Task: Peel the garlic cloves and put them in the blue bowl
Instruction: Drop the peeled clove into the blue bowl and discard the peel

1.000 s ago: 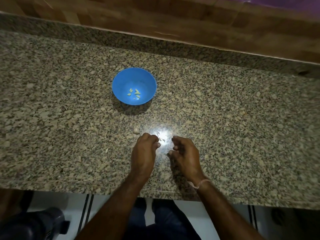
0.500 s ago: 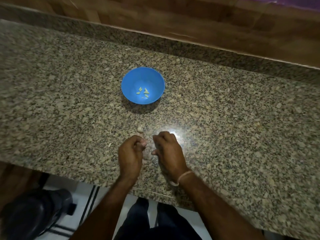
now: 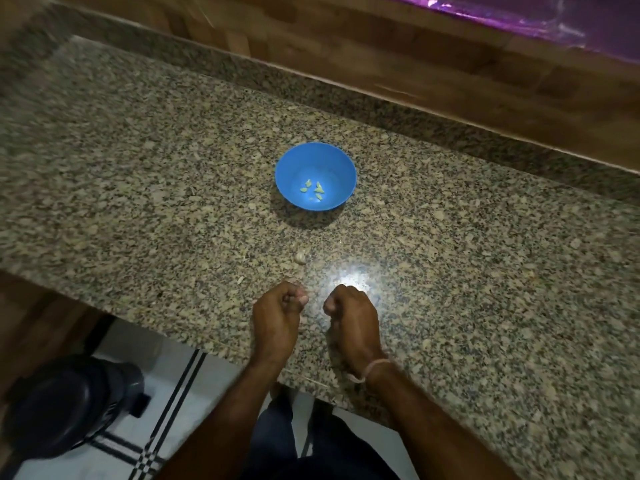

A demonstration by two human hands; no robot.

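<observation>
1. Fingers of right hand [image 3: 353, 317] curl tighter than a second ago; left hand [image 3: 277, 320] is likewise curled; grip contents: cannot tell.
2. Garlic clove [image 3: 300, 256] on counter [image 3: 173, 202], near blue bowl [image 3: 336, 168]: probably light, firm, papery; pinch its sides.

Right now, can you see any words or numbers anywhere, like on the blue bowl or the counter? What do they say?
No words, numbers, labels or signs can be read in this picture.
The blue bowl is plain.
The counter shows only stone speckles.
The dark container on the floor is too blurred and dim to show any label.
</observation>
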